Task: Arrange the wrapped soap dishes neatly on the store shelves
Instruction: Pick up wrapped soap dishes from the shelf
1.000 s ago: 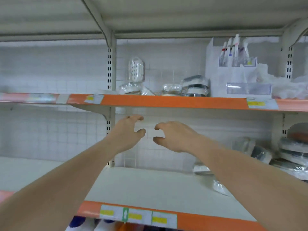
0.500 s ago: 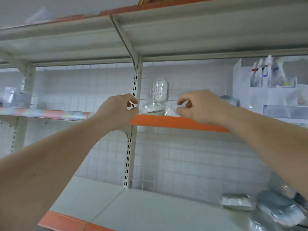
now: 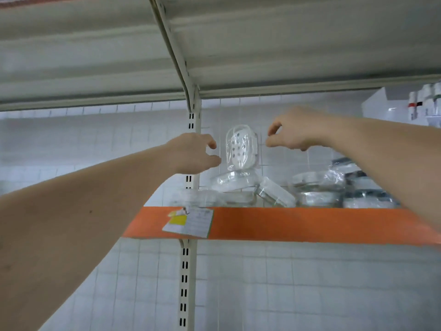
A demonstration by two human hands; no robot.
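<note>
A white soap dish in clear wrap point(image 3: 241, 147) stands upright against the tiled back wall, on top of other wrapped dishes point(image 3: 235, 181) lying on the orange-edged shelf point(image 3: 298, 223). My left hand point(image 3: 194, 154) is just left of the upright dish, fingers loosely curved, holding nothing. Just right of the dish is my right hand point(image 3: 294, 132), thumb and forefinger apart and empty. Neither hand touches the dish. More wrapped dishes point(image 3: 318, 187), some with dark rims point(image 3: 367, 191), are stacked further right on the same shelf.
A slotted upright post point(image 3: 191, 187) runs behind my left hand. The underside of the shelf above point(image 3: 214, 56) hangs close overhead. A price label point(image 3: 191, 222) is stuck on the shelf edge. A white display box with tubes point(image 3: 417, 106) stands at the far right.
Both hands have risen from below the shelf edge to either side of the upright dish. The camera has tilted upward and come closer to the shelf.
</note>
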